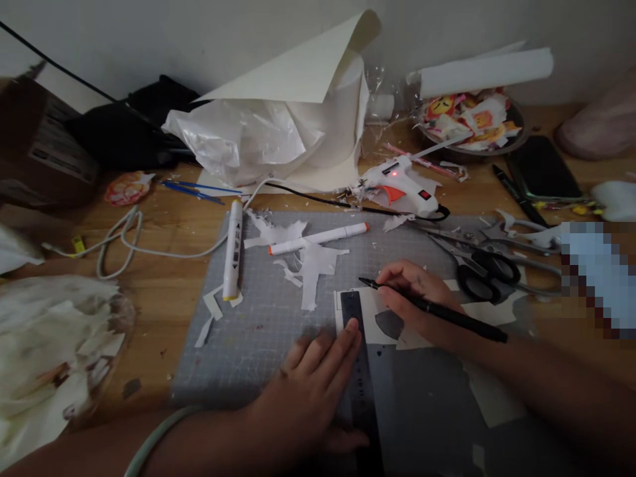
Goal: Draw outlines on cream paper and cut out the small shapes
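Observation:
My left hand [313, 391] lies with its fingers stretched out over a dark ruler [362, 377], fingertips pressing on it. Under the ruler's far end is a small piece of white paper [372, 311] with thin lines drawn at its left edge and a hole cut in it. My right hand [417, 295] grips a black pen [447, 315], its tip [362, 281] just beyond the paper's top edge, to the right of the ruler's end. Both hands are over a grey cutting mat [238, 371].
White markers [232, 252] and paper scraps [315, 265] lie on the mat. Scissors [481, 271] sit to the right. A white glue gun [402, 185] with a lit red light lies behind, near a bowl [517, 129] of wrappers. A plastic bag of scraps [59, 358] is at left.

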`<action>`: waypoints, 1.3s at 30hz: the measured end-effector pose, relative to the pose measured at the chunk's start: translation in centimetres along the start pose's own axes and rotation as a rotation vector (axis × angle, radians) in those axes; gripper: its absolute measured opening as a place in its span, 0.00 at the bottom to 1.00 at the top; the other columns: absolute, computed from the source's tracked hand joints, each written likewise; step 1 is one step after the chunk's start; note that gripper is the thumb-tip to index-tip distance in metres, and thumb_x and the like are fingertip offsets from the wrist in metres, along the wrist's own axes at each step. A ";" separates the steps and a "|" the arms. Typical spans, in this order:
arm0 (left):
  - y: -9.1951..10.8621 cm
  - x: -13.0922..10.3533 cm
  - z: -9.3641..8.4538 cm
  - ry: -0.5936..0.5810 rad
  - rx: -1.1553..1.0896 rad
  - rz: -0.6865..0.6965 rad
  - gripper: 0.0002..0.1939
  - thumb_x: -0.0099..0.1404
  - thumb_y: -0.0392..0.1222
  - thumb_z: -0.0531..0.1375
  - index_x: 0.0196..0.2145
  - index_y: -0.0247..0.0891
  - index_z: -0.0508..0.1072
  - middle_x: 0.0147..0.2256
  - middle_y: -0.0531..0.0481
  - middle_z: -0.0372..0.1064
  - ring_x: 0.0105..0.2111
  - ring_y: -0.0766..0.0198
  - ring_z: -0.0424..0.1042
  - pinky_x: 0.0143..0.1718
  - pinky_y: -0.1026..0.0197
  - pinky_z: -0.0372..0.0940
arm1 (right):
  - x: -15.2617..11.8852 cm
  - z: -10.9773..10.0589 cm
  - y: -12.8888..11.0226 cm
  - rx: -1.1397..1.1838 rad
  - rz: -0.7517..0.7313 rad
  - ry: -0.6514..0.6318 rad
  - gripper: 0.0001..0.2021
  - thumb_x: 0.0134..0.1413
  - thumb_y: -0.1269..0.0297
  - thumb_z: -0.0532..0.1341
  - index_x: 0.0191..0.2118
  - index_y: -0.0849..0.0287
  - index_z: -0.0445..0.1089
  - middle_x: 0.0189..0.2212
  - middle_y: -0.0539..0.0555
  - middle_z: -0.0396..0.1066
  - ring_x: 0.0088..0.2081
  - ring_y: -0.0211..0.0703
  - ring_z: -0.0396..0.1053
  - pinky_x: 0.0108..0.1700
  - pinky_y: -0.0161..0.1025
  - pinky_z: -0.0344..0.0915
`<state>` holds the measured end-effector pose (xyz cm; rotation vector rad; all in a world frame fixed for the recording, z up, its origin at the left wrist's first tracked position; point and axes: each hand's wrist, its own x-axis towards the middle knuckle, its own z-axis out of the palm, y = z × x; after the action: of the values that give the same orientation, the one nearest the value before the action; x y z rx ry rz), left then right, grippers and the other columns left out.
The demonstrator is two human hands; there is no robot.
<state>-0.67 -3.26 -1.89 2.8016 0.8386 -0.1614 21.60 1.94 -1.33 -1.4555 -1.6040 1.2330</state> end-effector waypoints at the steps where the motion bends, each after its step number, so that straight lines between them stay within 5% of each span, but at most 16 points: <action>1: 0.0 0.0 0.0 0.000 -0.003 -0.002 0.51 0.56 0.74 0.51 0.62 0.27 0.58 0.62 0.34 0.54 0.48 0.46 0.65 0.45 0.50 0.63 | 0.0 0.0 0.0 0.008 0.003 -0.014 0.02 0.54 0.65 0.58 0.34 0.55 0.67 0.21 0.46 0.67 0.21 0.36 0.64 0.22 0.31 0.60; 12: -0.1 0.1 0.0 0.049 0.006 0.004 0.51 0.54 0.73 0.55 0.61 0.27 0.59 0.62 0.35 0.54 0.42 0.49 0.67 0.41 0.51 0.65 | 0.5 -0.3 -0.5 -0.003 -0.006 0.019 0.04 0.46 0.67 0.59 0.31 0.53 0.63 0.22 0.47 0.67 0.22 0.41 0.66 0.22 0.35 0.63; 23: 0.1 0.1 -0.4 -0.005 0.022 -0.028 0.49 0.57 0.72 0.53 0.64 0.31 0.56 0.63 0.38 0.53 0.45 0.50 0.65 0.46 0.52 0.63 | 0.5 -0.5 0.8 -0.156 -0.234 0.046 0.02 0.50 0.70 0.57 0.32 0.57 0.64 0.23 0.48 0.68 0.22 0.34 0.64 0.23 0.30 0.61; 33: 0.5 0.8 -1.1 -0.151 0.053 -0.019 0.51 0.54 0.70 0.59 0.62 0.27 0.58 0.61 0.33 0.55 0.46 0.46 0.67 0.43 0.49 0.65 | 0.4 -0.4 0.6 -0.174 -0.262 0.049 0.02 0.50 0.71 0.57 0.31 0.58 0.63 0.21 0.47 0.67 0.20 0.33 0.63 0.21 0.29 0.59; 39: 0.5 0.3 -0.8 -0.103 0.036 -0.032 0.49 0.57 0.71 0.54 0.64 0.31 0.54 0.63 0.35 0.53 0.46 0.48 0.66 0.45 0.50 0.64 | 0.4 -0.4 0.9 -0.183 -0.254 0.036 0.01 0.50 0.70 0.57 0.31 0.58 0.63 0.20 0.46 0.66 0.20 0.33 0.61 0.22 0.30 0.59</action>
<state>-0.13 -3.28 -1.10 2.7865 0.8647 -0.3267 22.26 2.39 -2.09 -1.3228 -1.8506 0.9323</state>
